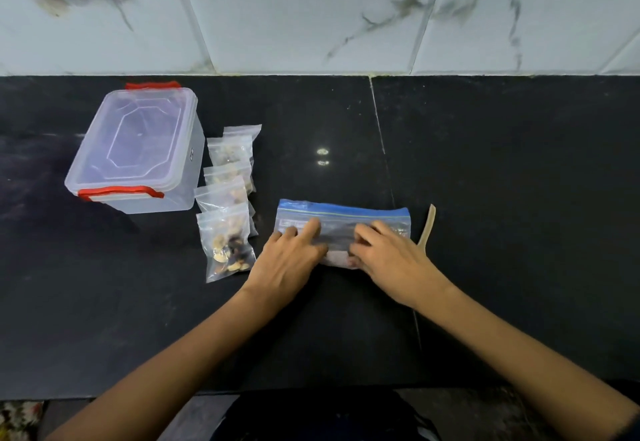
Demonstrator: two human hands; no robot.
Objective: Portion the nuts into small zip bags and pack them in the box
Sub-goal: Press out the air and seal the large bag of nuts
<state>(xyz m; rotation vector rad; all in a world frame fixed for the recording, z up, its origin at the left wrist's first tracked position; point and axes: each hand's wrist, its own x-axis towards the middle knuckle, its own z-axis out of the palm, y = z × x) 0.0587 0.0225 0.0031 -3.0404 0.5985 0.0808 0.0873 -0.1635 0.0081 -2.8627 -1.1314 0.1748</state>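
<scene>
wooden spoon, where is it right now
In the head view the wooden spoon lies on the black counter, just right of the large zip bag.

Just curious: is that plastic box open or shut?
Shut: the clear lid sits flat on the box with both red latches down.

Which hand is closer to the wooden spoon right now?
Right. The right hand rests on the big zip bag just left of the wooden spoon, without touching it. The left hand lies on the bag's far end, beside the small filled bags.
</scene>
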